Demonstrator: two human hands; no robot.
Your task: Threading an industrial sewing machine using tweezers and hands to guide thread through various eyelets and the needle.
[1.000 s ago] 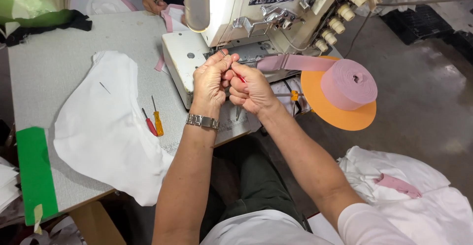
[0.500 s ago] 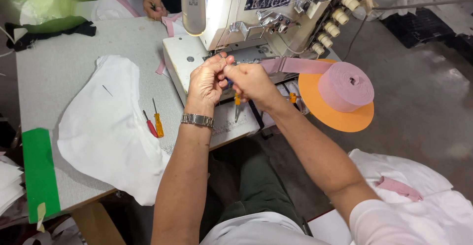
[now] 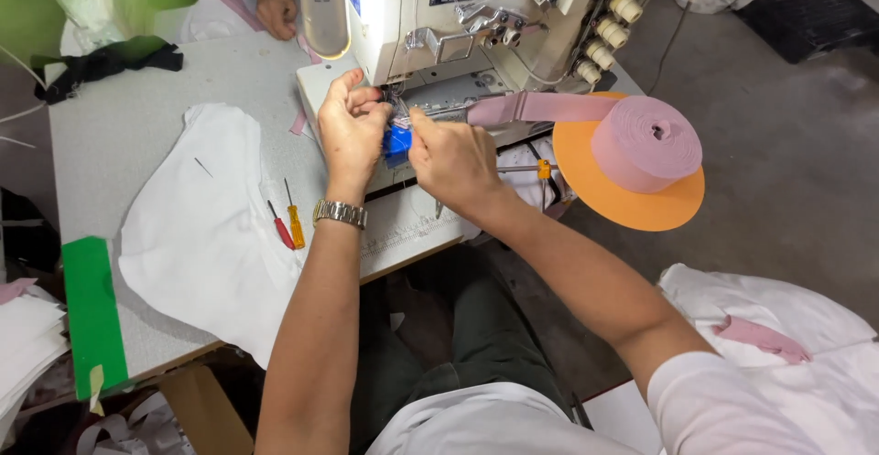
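Right now both hands sit close together at the needle area of the white sewing machine (image 3: 458, 25), and the work looks to be in its setting-up stage — no cloth lies under the foot, and the white fabric piece (image 3: 206, 235) rests flat on the desk (image 3: 119, 135), apart from the machine. The pink tape (image 3: 540, 107) already runs from its roll (image 3: 645, 142) on the orange disc (image 3: 632, 200) to the machine bed, so feeding seems done; sewing the fabric is left. The left hand (image 3: 350, 130) has its fingers (image 3: 352, 89) curled and pinched near the needle, though what they pinch is too small to tell. The right hand (image 3: 453, 160) is closed around a small blue object (image 3: 397, 142) just below the needle. Two small screwdrivers (image 3: 288, 220) — one red, one yellow — lie untouched on the fabric's edge.
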